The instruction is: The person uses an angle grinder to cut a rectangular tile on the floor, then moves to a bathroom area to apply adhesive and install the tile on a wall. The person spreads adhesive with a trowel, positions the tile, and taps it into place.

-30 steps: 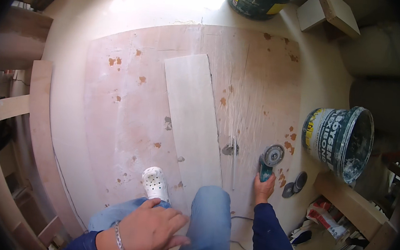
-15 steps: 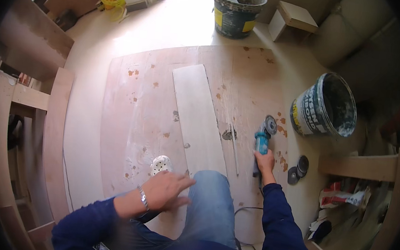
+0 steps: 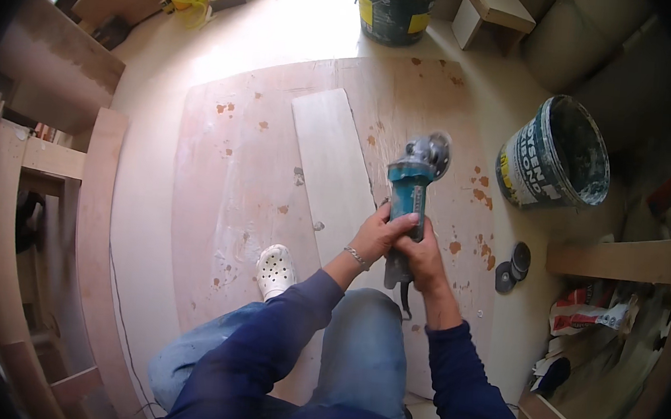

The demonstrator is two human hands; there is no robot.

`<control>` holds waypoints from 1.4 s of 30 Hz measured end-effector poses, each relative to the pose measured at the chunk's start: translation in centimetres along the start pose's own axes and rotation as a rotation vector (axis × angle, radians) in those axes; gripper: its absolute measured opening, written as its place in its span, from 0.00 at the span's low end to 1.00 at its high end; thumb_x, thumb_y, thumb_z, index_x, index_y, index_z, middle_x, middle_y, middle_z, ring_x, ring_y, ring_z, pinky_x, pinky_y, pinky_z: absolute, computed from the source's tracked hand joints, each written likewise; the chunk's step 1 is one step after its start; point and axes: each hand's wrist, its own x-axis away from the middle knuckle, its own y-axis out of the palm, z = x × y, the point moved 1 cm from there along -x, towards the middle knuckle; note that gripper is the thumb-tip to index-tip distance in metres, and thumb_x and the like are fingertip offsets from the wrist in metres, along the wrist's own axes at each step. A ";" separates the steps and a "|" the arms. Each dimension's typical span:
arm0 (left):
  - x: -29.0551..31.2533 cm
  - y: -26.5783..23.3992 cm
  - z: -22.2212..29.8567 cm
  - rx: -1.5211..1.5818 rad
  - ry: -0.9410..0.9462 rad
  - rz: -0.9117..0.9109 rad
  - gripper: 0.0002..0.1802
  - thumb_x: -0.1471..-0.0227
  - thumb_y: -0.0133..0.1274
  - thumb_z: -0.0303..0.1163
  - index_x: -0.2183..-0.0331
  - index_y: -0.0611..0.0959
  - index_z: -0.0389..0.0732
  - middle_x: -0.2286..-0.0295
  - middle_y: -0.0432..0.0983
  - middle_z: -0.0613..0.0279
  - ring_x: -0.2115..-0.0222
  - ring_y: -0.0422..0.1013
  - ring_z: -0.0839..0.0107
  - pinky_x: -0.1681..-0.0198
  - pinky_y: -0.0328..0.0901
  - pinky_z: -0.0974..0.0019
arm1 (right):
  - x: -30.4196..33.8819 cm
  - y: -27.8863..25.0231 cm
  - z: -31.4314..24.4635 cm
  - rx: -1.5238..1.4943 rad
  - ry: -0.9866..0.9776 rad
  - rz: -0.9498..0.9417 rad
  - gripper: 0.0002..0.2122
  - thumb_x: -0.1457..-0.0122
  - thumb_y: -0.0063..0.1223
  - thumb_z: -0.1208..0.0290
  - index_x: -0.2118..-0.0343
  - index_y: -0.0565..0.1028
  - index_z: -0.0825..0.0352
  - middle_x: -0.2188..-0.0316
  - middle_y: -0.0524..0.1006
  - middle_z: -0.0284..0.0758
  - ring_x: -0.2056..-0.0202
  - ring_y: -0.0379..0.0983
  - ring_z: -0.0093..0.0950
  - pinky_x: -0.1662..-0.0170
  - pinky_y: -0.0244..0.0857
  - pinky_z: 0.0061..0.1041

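An angle grinder (image 3: 409, 192) with a teal and dark body is held up in front of me, its disc and guard end pointing away. My left hand (image 3: 381, 233) is closed round the left side of its body, thumb across the top. From the right, my right hand (image 3: 425, 257) wraps the rear of the handle. A dark cord (image 3: 406, 299) hangs from the grinder's near end. Beneath lies a pale plank (image 3: 333, 145) on a stained plywood sheet (image 3: 219, 167). My fingers' undersides are hidden.
A dark bucket (image 3: 526, 174) tilts at the right, with grinding discs (image 3: 512, 269) on the floor near it. Another bucket (image 3: 392, 15) and a small wooden stool (image 3: 492, 20) stand at the far side. Wooden frames (image 3: 98, 229) line the left.
My right hand has lifted the angle grinder from the sheet and brought it leftward and closer. My left hand, free before, has moved right and taken hold of it too.
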 end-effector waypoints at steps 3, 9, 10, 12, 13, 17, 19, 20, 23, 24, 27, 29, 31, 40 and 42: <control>0.1 -0.1 -3.6 0.050 0.108 0.081 0.46 0.47 0.60 0.51 0.39 0.61 0.31 0.53 0.72 0.57 0.54 0.68 0.72 0.52 0.65 0.70 | 0.7 -1.3 2.2 -0.132 0.216 0.001 0.25 0.47 0.64 0.69 0.48 0.66 0.67 0.63 0.74 0.33 0.65 0.74 0.23 0.64 0.72 0.22; 1.2 -2.5 -4.4 -0.994 0.507 -0.103 0.60 0.62 0.68 0.58 0.36 0.59 0.37 0.39 0.57 0.39 0.37 0.53 0.48 0.37 0.52 0.53 | -2.7 -3.9 1.8 -0.286 0.261 -0.210 0.23 0.48 0.63 0.64 0.52 0.68 0.66 0.67 0.75 0.33 0.67 0.76 0.25 0.69 0.75 0.31; 0.7 -3.4 -4.9 -1.118 0.526 -0.080 0.59 0.61 0.68 0.58 0.37 0.60 0.36 0.39 0.57 0.40 0.37 0.54 0.48 0.37 0.53 0.53 | -3.3 -3.9 2.7 -0.165 0.203 -0.115 0.23 0.47 0.63 0.63 0.52 0.68 0.66 0.68 0.75 0.33 0.68 0.76 0.25 0.70 0.75 0.31; -0.2 -3.9 -5.8 -1.257 0.565 -0.055 0.58 0.61 0.67 0.58 0.39 0.62 0.33 0.40 0.58 0.41 0.39 0.57 0.47 0.38 0.54 0.51 | -4.4 -5.0 5.5 0.083 0.094 0.093 0.22 0.47 0.63 0.63 0.52 0.68 0.66 0.68 0.75 0.33 0.70 0.76 0.25 0.71 0.74 0.30; -0.3 -3.8 -6.1 -1.247 0.569 -0.067 0.58 0.60 0.66 0.58 0.39 0.61 0.32 0.40 0.59 0.41 0.39 0.57 0.47 0.38 0.53 0.51 | -4.5 -5.1 6.5 -0.002 0.147 0.105 0.22 0.47 0.62 0.64 0.52 0.68 0.66 0.68 0.75 0.33 0.70 0.76 0.25 0.71 0.74 0.30; 0.1 -2.6 -6.4 -1.317 0.630 -0.057 0.57 0.60 0.66 0.55 0.39 0.60 0.31 0.41 0.61 0.43 0.39 0.58 0.50 0.36 0.51 0.46 | -3.2 -5.6 7.9 -0.365 0.330 -0.036 0.19 0.44 0.59 0.65 0.52 0.69 0.66 0.68 0.75 0.33 0.69 0.77 0.27 0.68 0.75 0.28; 0.6 -1.8 -6.4 -1.376 0.765 -0.020 0.56 0.61 0.67 0.54 0.40 0.61 0.31 0.41 0.61 0.43 0.38 0.57 0.51 0.36 0.50 0.45 | -2.8 -5.7 8.4 -0.536 0.340 -0.103 0.19 0.43 0.58 0.65 0.51 0.69 0.65 0.67 0.75 0.34 0.69 0.77 0.28 0.66 0.76 0.29; 1.0 -1.9 -6.3 -1.376 0.820 0.013 0.55 0.62 0.68 0.52 0.41 0.63 0.32 0.42 0.63 0.43 0.39 0.59 0.52 0.35 0.49 0.45 | -2.8 -5.2 7.7 -0.486 0.367 -0.154 0.20 0.44 0.59 0.66 0.51 0.68 0.66 0.66 0.75 0.35 0.68 0.77 0.28 0.66 0.76 0.29; 1.8 -2.7 -7.3 -1.350 0.852 0.122 0.54 0.62 0.68 0.53 0.42 0.64 0.31 0.45 0.66 0.43 0.41 0.62 0.50 0.36 0.49 0.45 | -3.3 -4.6 4.9 -0.329 0.432 -0.287 0.22 0.46 0.59 0.68 0.49 0.66 0.66 0.62 0.75 0.36 0.66 0.76 0.29 0.64 0.77 0.31; 1.8 -2.9 -7.8 -1.315 0.836 0.159 0.54 0.62 0.68 0.54 0.42 0.65 0.30 0.45 0.67 0.43 0.42 0.63 0.50 0.36 0.50 0.44 | -3.7 -4.2 5.9 -0.312 0.397 -0.158 0.24 0.48 0.59 0.71 0.48 0.65 0.66 0.62 0.75 0.36 0.65 0.76 0.26 0.64 0.76 0.28; 1.0 -3.6 -8.9 -1.237 0.807 0.267 0.55 0.63 0.68 0.56 0.43 0.66 0.30 0.46 0.68 0.42 0.43 0.64 0.49 0.37 0.50 0.43 | -4.9 -3.3 6.7 -0.198 0.338 -0.119 0.23 0.48 0.58 0.71 0.49 0.65 0.66 0.63 0.74 0.36 0.66 0.75 0.27 0.64 0.75 0.28; 1.2 -5.0 -9.8 -1.232 0.783 0.335 0.56 0.64 0.68 0.59 0.43 0.66 0.30 0.46 0.68 0.41 0.43 0.64 0.49 0.37 0.51 0.41 | -5.6 -0.9 6.2 -0.040 0.230 -0.065 0.24 0.50 0.61 0.72 0.50 0.66 0.67 0.64 0.74 0.35 0.66 0.74 0.24 0.63 0.72 0.25; 0.8 -6.2 -10.0 -1.285 0.657 0.376 0.56 0.64 0.67 0.61 0.44 0.67 0.30 0.46 0.68 0.41 0.43 0.64 0.50 0.37 0.50 0.40 | -7.9 -0.7 7.4 0.059 0.210 -0.075 0.25 0.51 0.62 0.73 0.50 0.66 0.68 0.62 0.75 0.34 0.64 0.73 0.24 0.59 0.70 0.25; 1.4 -21.7 -10.3 -1.505 -0.609 0.288 0.44 0.53 0.56 0.61 0.42 0.70 0.43 0.40 0.62 0.51 0.39 0.58 0.55 0.39 0.41 0.27 | -22.4 4.7 11.5 0.823 -0.092 0.162 0.37 0.62 0.60 0.59 0.43 0.66 0.64 0.58 0.78 0.52 0.56 0.76 0.49 0.52 0.70 0.39; 0.2 -21.0 -9.5 -1.304 -0.716 0.246 0.52 0.59 0.58 0.68 0.41 0.69 0.43 0.40 0.61 0.53 0.38 0.56 0.54 0.38 0.40 0.27 | -25.2 5.6 11.1 0.849 -0.082 0.185 0.38 0.62 0.60 0.59 0.42 0.67 0.64 0.57 0.78 0.52 0.56 0.76 0.49 0.51 0.70 0.39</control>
